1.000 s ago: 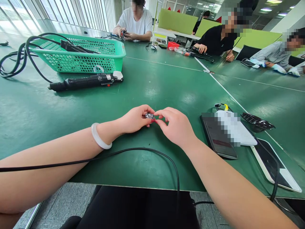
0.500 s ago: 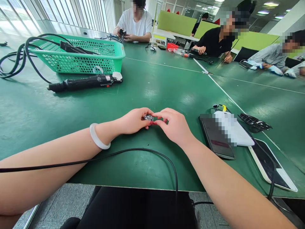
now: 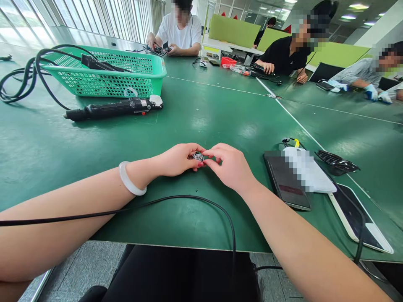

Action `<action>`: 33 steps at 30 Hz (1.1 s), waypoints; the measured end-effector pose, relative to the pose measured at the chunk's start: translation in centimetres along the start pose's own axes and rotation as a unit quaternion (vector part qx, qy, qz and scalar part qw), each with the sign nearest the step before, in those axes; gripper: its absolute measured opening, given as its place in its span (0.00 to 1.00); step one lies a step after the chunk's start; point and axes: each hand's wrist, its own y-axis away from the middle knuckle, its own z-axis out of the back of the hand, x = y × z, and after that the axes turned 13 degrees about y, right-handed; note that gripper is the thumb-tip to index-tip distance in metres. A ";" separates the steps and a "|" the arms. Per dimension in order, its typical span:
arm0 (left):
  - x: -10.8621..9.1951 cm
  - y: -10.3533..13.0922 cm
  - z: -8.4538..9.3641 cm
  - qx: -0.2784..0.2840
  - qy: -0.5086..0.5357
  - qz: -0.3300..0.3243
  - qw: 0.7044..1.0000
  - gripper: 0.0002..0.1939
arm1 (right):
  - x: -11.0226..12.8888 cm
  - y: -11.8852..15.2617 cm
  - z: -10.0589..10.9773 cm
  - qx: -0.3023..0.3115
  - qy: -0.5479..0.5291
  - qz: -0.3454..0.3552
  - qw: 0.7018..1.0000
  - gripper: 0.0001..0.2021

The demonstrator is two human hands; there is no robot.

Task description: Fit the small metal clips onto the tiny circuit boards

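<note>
Close to the near edge of the green table (image 3: 217, 121), I have a small metallic part (image 3: 198, 157) pinched between the thumb and fingers of my left hand (image 3: 178, 160). My right hand (image 3: 232, 167) has thumb and forefinger almost together at the part's right end; whether they grip it, I cannot tell. A black cable (image 3: 185, 196) crosses my left forearm and drops over that edge. Farther from it, to the left, a black tool (image 3: 113, 110) lies beside a green basket (image 3: 107, 74).
</note>
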 end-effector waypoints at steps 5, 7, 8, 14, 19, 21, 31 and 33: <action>0.3 -0.3 0.2 0.003 0.037 0.000 0.999 0.21 | -0.2 -0.1 0.1 -0.004 0.023 -0.005 1.000 0.08; 0.3 -0.4 0.2 0.008 0.069 0.009 0.998 0.21 | -0.3 -0.2 0.2 -0.008 0.027 -0.007 1.000 0.08; 0.3 -0.4 0.2 0.010 0.089 0.015 0.996 0.22 | -0.3 -0.2 0.2 -0.010 0.028 -0.008 1.000 0.08; -0.1 0.0 -0.6 -0.009 0.286 0.017 0.958 0.16 | 0.4 -0.3 -0.1 -0.053 0.035 -0.007 0.998 0.08; -0.4 0.2 -1.2 -0.079 0.377 0.042 0.922 0.09 | 1.5 -0.3 -0.9 -0.077 0.089 0.007 0.993 0.08; -0.3 0.0 -1.1 -0.088 0.369 0.057 0.923 0.07 | 1.6 -0.4 -1.2 -0.078 0.101 0.016 0.992 0.09; -1.1 1.1 4.4 -0.135 -0.008 0.133 0.982 0.06 | 0.6 -0.2 -0.6 -0.062 0.053 0.010 0.997 0.10; -1.2 2.3 6.2 -0.155 -0.136 0.163 0.965 0.08 | 0.4 -0.1 -0.5 -0.055 0.043 -0.003 0.998 0.11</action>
